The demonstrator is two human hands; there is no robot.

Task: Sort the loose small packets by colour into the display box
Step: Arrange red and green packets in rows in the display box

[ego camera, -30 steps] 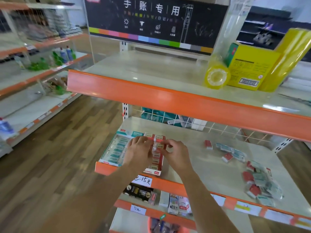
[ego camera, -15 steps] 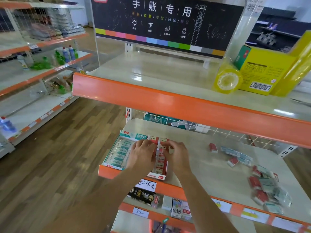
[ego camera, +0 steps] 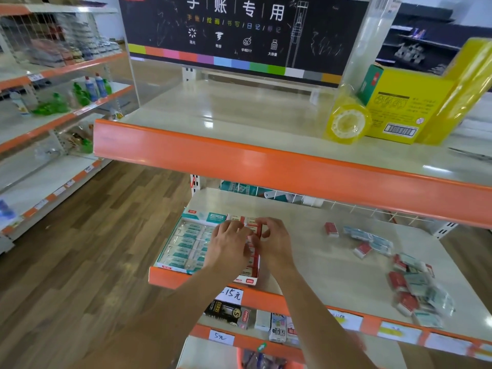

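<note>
Both hands, left hand and right hand, fingers curled onto red packets in the display box, teal rows beside the grip filled; loose packets well apart on the shelf, unsorted

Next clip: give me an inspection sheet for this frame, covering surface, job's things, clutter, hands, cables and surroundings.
Surface: pale shelf with an orange front edge.
Job's things: display box at the shelf's left front, teal packets on its left side, red packets on its right; loose packets, red and teal mixed, lie on the shelf's right.
Clutter: nothing seen.
Hands: left hand and right hand are both over the box's red column; grip cannot be told.
Cables: nothing seen.
Surroundings: yellow tape roll and yellow carton on the shelf above; handwritten price tag; wooden floor.
</note>
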